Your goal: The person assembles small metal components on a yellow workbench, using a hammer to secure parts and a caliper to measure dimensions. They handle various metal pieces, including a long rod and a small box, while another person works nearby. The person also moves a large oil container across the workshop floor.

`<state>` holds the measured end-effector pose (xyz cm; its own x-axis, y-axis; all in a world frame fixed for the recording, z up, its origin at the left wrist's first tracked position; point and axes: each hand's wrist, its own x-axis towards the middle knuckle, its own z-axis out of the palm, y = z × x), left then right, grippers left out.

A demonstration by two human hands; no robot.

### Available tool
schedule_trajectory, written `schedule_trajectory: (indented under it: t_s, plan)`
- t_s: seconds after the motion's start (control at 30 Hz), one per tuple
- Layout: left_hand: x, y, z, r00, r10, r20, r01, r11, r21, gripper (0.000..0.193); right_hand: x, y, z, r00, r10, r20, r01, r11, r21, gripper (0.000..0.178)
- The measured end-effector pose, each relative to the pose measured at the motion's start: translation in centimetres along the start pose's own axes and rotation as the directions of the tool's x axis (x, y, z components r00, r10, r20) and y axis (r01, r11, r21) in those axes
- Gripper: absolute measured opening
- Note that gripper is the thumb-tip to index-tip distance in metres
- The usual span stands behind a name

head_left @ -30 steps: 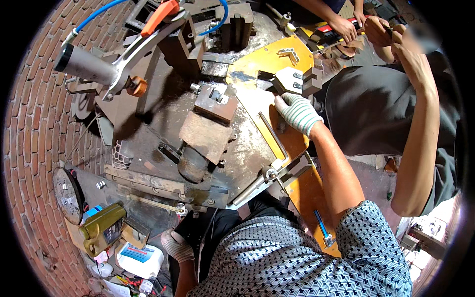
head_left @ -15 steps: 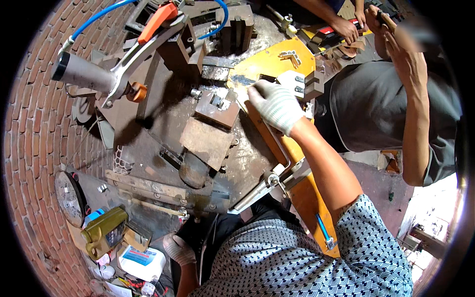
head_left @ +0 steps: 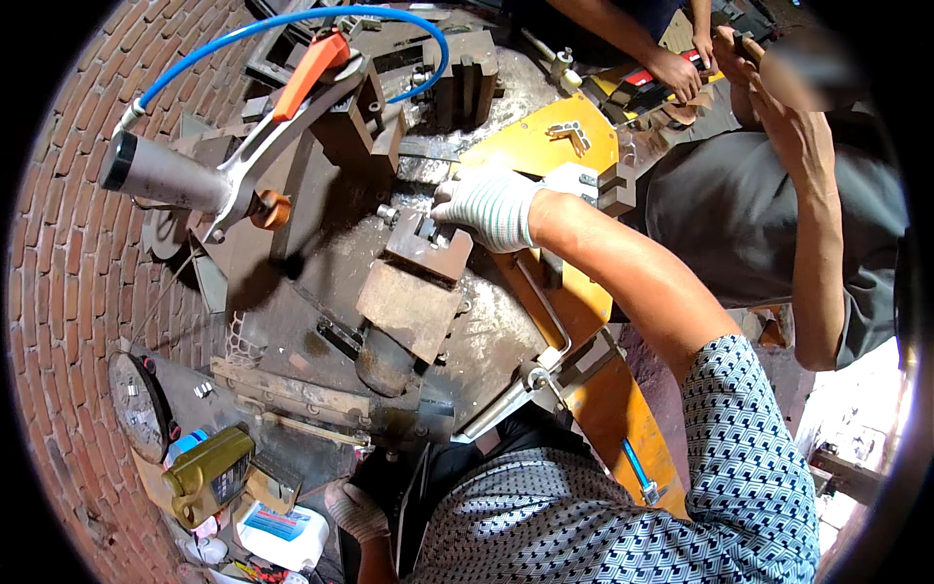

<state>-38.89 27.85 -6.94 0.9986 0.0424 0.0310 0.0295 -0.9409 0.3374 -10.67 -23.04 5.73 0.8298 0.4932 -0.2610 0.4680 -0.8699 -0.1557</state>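
Observation:
My right hand point(head_left: 494, 208), in a white glove with green stripes, reaches over the steel fixture block point(head_left: 429, 247). Its fingers are bent together at the block's far right edge; whatever they pinch is hidden. A small metal piece point(head_left: 429, 230) sits in the block's notch. Beside the block's far left corner is a bolt point(head_left: 388, 212). Low down, my gloved left hand point(head_left: 358, 511) is curled beside my dark trousers, and what it grips, if anything, cannot be seen. Several small angled metal parts point(head_left: 569, 136) lie on the yellow plate point(head_left: 506, 131) beyond my right hand.
A grey cylinder point(head_left: 175, 173) with an orange lever point(head_left: 311, 75) and blue hose point(head_left: 292, 14) stands left. A co-worker's hands point(head_left: 676, 73) are at the far right; another person's arm point(head_left: 812, 234) is nearer. A green jug point(head_left: 209, 467) and white jug point(head_left: 284, 533) stand lower left.
My right hand has moved left and slightly nearer, from the yellow plate's edge to the fixture block. My left hand stays low, barely shifted. The view has tilted a little.

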Motion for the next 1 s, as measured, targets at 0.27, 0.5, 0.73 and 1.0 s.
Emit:
schedule_trajectory:
  t_s: [0.27,0.5,0.73,1.0]
  plan:
    - [0.4,0.7,-0.1,0.999,0.033,-0.009,-0.033,0.999,0.009,0.040,0.7,1.5,0.3,0.971,-0.220,-0.097,0.213,0.974,-0.080,0.036]
    - [0.2,-0.8,0.6,1.000,0.003,0.007,-0.003,0.993,0.117,0.038,1.1,2.2,0.1,0.951,-0.302,-0.057,0.298,0.951,-0.081,0.034]
    - [0.7,1.3,0.5,0.994,0.094,-0.060,-0.082,0.981,0.175,0.031,3.1,3.3,2.4,0.928,-0.368,-0.053,0.363,0.928,-0.085,0.029]
    - [1.2,2.0,-0.7,0.987,0.146,-0.069,-0.129,0.968,0.214,0.024,2.6,2.8,1.6,0.929,-0.368,-0.041,0.365,0.928,-0.077,0.033]
